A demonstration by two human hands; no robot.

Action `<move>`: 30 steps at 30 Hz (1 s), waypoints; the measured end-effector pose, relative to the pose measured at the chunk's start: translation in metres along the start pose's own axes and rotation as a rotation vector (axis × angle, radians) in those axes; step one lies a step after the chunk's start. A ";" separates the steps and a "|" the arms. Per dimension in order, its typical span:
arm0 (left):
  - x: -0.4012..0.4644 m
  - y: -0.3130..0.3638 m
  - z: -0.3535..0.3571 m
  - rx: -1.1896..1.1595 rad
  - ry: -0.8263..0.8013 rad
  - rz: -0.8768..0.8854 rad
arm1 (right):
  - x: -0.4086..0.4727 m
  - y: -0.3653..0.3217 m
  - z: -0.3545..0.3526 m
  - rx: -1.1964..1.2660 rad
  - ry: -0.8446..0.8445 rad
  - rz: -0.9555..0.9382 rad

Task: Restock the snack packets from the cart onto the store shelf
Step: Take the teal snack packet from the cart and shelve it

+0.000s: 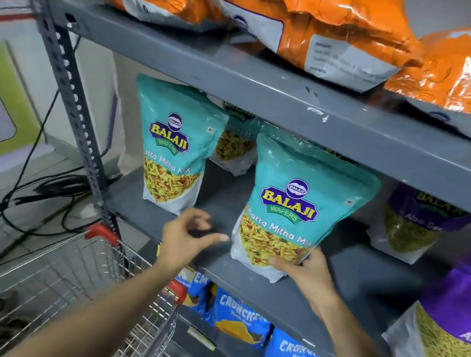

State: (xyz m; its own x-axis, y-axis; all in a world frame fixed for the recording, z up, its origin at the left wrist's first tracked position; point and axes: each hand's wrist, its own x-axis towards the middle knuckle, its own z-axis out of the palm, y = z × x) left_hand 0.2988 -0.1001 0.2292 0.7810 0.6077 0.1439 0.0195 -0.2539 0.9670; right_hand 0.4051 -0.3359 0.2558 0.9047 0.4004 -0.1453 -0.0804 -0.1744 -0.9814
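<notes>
A teal Khatta Mitha Mix packet [292, 207] stands upright at the front of the middle grey shelf [223, 204]. My right hand [306, 268] grips its lower right corner. My left hand [187, 232] hovers just left of the packet with its fingers loosely spread and nothing in it. Another teal packet [170, 148] stands further left on the same shelf, and a third teal packet [235, 146] shows behind and between them. The wire cart [59, 279] with red corners sits below my left arm.
Orange packets [304, 11] lie on the top shelf. Purple Aloo Sev packets [461, 315] stand to the right on the middle shelf. Blue Crunchex packets [241, 314] fill the lower shelf. Black cables [23, 194] trail on the floor left of the slotted upright [68, 67].
</notes>
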 end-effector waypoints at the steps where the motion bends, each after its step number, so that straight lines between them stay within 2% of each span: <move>1: -0.004 -0.007 -0.014 0.021 0.172 0.003 | 0.000 0.005 0.004 -0.013 -0.001 0.002; 2: -0.005 -0.013 -0.027 0.054 0.294 0.007 | 0.001 0.009 0.007 -0.019 0.009 0.000; 4: 0.002 -0.021 -0.049 0.140 0.388 -0.032 | 0.004 0.012 0.012 -0.027 0.038 -0.020; 8: 0.043 -0.032 -0.067 0.252 0.269 -0.137 | 0.010 0.020 0.015 -0.044 0.071 -0.038; 11: 0.067 -0.033 -0.062 0.305 0.193 -0.101 | 0.013 0.026 0.017 -0.082 0.086 -0.037; 19: 0.072 -0.040 -0.050 0.276 0.335 -0.084 | 0.014 0.027 0.022 -0.100 0.126 -0.012; 30: 0.063 -0.035 -0.055 0.224 0.315 -0.100 | 0.010 0.028 0.024 -0.099 0.130 0.007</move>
State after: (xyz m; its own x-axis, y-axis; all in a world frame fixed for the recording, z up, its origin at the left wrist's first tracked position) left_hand 0.3130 -0.0115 0.2163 0.5393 0.8299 0.1429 0.2483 -0.3189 0.9147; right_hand 0.4023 -0.3151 0.2237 0.9514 0.2797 -0.1285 -0.0514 -0.2674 -0.9622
